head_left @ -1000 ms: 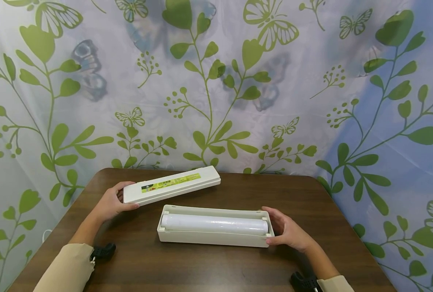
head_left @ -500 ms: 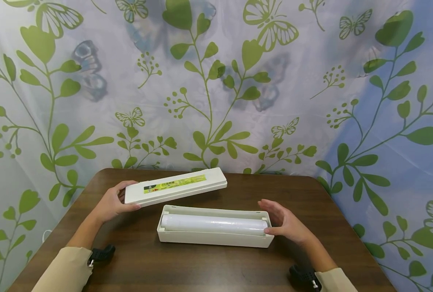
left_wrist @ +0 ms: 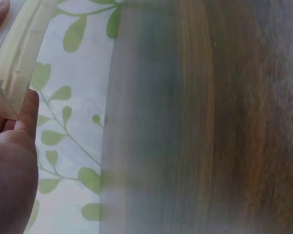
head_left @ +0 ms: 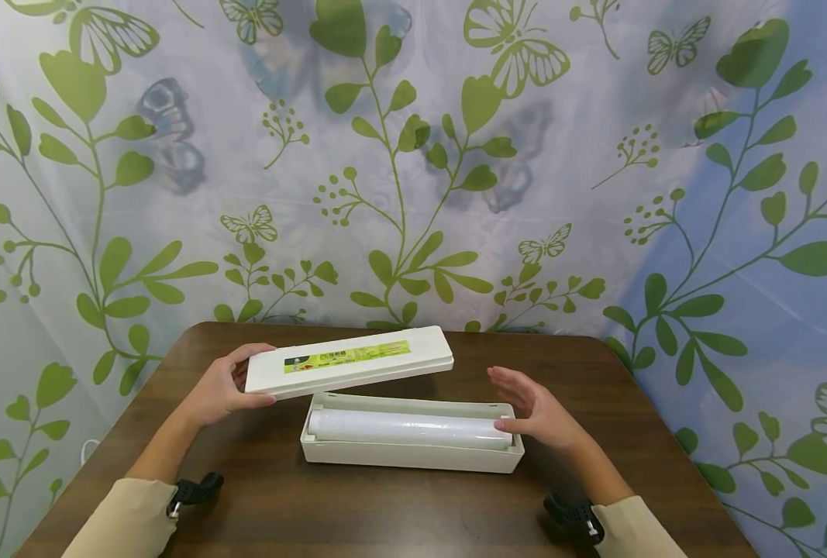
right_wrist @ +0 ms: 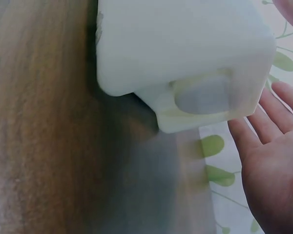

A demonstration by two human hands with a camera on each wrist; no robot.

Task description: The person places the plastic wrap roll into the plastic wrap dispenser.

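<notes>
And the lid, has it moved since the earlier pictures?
Yes. In the head view, the lid has moved right and slightly closer to the box, which has stayed in place.

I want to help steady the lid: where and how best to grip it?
Probably the free right end of the lid, from the right, pinching across its two long edges: it is narrow there, and the left hand holds the other end.
</notes>
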